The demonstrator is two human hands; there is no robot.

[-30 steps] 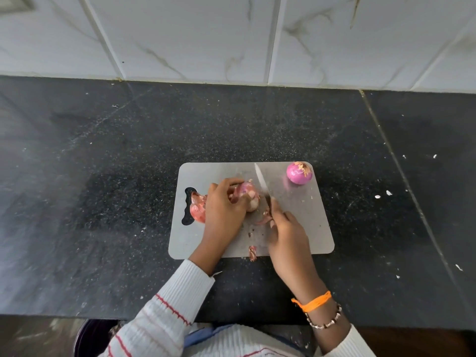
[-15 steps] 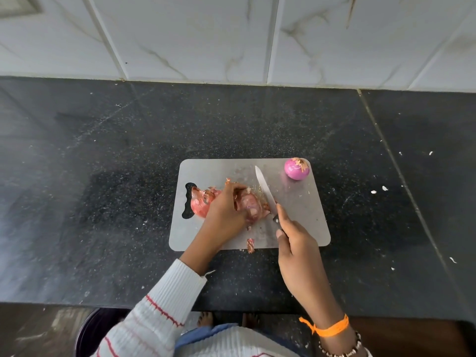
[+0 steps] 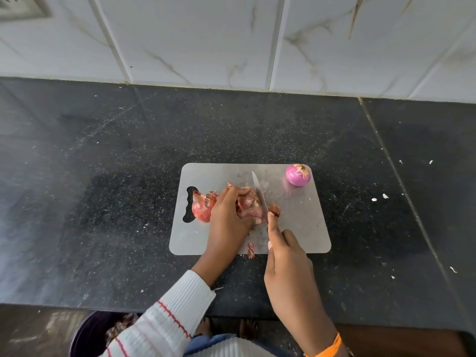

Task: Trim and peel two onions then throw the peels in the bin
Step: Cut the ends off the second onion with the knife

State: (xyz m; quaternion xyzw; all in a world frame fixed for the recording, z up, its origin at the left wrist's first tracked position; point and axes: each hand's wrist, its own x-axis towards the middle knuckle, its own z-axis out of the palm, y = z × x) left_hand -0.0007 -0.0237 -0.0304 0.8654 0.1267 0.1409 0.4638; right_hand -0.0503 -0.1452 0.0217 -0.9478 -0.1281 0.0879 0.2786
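Cutting board (image 3: 304,228) sits mid-counter (image 3: 103,202), one onion (image 3: 298,174) at its far right corner, another onion (image 3: 248,206) at centre between left hand (image 3: 229,220) and knife (image 3: 260,193), peels (image 3: 202,207) left of it, bin (image 3: 90,336) below the counter's near edge.

Half-peeled onion (image 3: 248,206) mid-board, whole pink onion (image 3: 298,175) far corner

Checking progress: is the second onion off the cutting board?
No, the second onion sits on the cutting board, at its far right corner.
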